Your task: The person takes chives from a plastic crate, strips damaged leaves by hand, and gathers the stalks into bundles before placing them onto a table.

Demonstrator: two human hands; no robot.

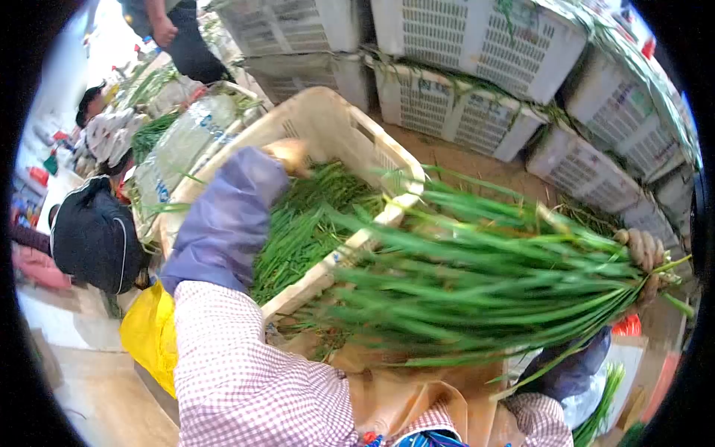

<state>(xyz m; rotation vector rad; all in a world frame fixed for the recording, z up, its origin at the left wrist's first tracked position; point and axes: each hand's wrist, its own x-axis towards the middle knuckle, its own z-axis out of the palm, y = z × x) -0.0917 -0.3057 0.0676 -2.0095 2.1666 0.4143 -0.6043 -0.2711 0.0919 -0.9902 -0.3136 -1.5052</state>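
My right hand (645, 261), at the far right, is wrapped round the stem ends of a large bunch of long green leaves (484, 268). The bunch lies sideways in front of my body, its blurred tips pointing left and reaching the near right rim of a pale plastic crate (305, 292). My left hand (289, 155) is over the upper left part of that crate, smeared by motion, so its fingers cannot be made out. Below it, more green leaves (309, 231) lie inside the crate.
Stacked white slatted crates (462, 45) stand along the back and right. A standing person (182, 37) is at the upper left, and a person in a black jacket (95, 235) is at the left. A yellow bag (151, 331) is beside my left sleeve.
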